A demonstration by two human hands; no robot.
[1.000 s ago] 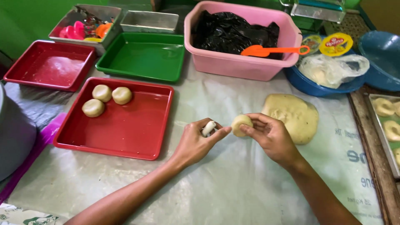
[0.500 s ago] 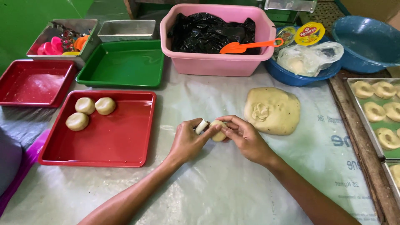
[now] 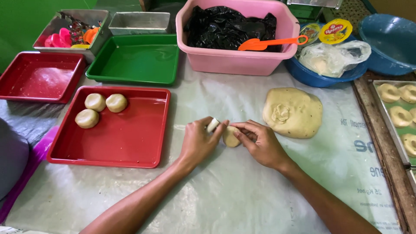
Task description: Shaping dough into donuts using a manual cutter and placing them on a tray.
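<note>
Dough ball (image 3: 231, 137) on the table, between left hand (image 3: 200, 141), right hand (image 3: 261, 143)

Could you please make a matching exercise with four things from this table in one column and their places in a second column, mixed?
Things:
1. three dough balls
2. orange scoop
3. big dough lump
4. small dough piece

Places:
A. on the pink tub
B. between the fingers of both hands
C. in the near red tray
D. on the table sheet, right of the hands

Pairs: 1-C, 2-A, 3-D, 4-B
</note>
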